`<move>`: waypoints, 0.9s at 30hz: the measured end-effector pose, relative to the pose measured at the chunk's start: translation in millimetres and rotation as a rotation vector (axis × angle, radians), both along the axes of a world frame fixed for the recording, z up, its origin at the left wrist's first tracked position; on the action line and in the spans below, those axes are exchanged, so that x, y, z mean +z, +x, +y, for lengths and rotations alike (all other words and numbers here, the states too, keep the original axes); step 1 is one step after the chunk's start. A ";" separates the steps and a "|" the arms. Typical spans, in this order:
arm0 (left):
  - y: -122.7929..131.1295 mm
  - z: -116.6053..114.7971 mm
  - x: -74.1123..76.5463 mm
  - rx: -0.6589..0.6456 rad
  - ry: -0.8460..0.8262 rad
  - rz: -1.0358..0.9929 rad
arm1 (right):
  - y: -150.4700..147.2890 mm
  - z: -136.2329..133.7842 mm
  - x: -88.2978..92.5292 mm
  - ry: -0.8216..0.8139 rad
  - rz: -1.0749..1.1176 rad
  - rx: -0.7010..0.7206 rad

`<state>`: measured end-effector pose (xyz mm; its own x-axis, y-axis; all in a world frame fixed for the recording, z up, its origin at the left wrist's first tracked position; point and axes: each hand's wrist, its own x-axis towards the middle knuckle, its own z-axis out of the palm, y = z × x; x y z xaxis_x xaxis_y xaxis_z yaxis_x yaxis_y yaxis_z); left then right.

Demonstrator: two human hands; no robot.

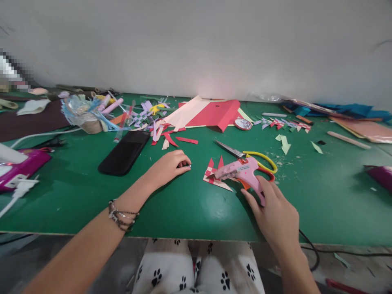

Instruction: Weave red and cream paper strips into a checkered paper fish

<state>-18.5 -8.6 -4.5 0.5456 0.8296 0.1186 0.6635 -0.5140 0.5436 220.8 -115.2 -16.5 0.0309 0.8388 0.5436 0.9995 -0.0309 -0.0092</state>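
My right hand (275,210) is wrapped round the handle of a pink hot glue gun (240,169), whose nozzle points left. Under the nozzle lies a red and cream woven paper piece (211,173) with pointed strip ends. Scissors (229,149) with yellow and red handles lie just behind the glue gun, their blades toward the upper left. To the left of the woven piece, my left hand (176,165) rests on the green table (183,212) with its fingers curled together. Whatever its fingertips may hold is too small to make out.
A black phone (125,153) lies left of my left hand. Red and cream paper sheets (211,114) and cut strips (186,140) spread behind. A plastic-wrapped bundle (87,112) stands back left. A white plug (23,188) lies at the left; a wooden stick (348,139) is on the right.
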 end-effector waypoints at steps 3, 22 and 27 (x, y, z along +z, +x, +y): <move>1.3 -1.7 1.3 0.022 -0.012 -0.005 | 0.4 0.1 -0.3 0.019 -0.012 0.014; 3.1 -3.5 4.6 -0.028 0.114 0.205 | -1.9 -0.9 3.6 0.065 0.138 -0.057; 2.4 -3.2 5.8 -0.051 0.132 0.218 | -0.6 -0.7 3.5 0.089 0.158 -0.065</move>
